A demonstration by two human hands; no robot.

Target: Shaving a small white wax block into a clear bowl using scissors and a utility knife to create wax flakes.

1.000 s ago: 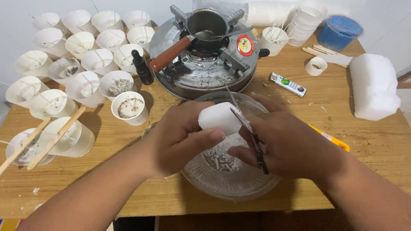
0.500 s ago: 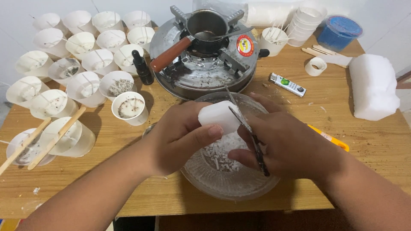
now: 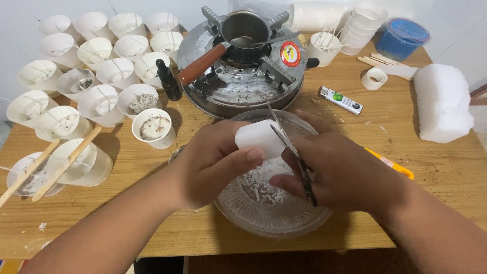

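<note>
My left hand [image 3: 210,162] grips a white wax block [image 3: 256,138] over a clear glass bowl [image 3: 269,218]. My right hand [image 3: 337,170] holds a knife [image 3: 291,149] with its blade laid against the block's right side. White wax shavings [image 3: 264,185] lie in the bowl beneath both hands.
Many white paper cups [image 3: 96,76] with wicks crowd the table's left half, two with wooden sticks [image 3: 66,162] across them. A round metal stove [image 3: 243,76] carries a small pot [image 3: 243,30]. A dropper bottle [image 3: 168,81], lighter [image 3: 341,100], large wax slab [image 3: 444,101], blue tub [image 3: 403,36], stacked cups [image 3: 362,25] and tape roll [image 3: 375,78] stand behind.
The knife has shifted slightly along the wax block's side, and a few more shavings lie in the bowl. Both hands stay over the bowl.
</note>
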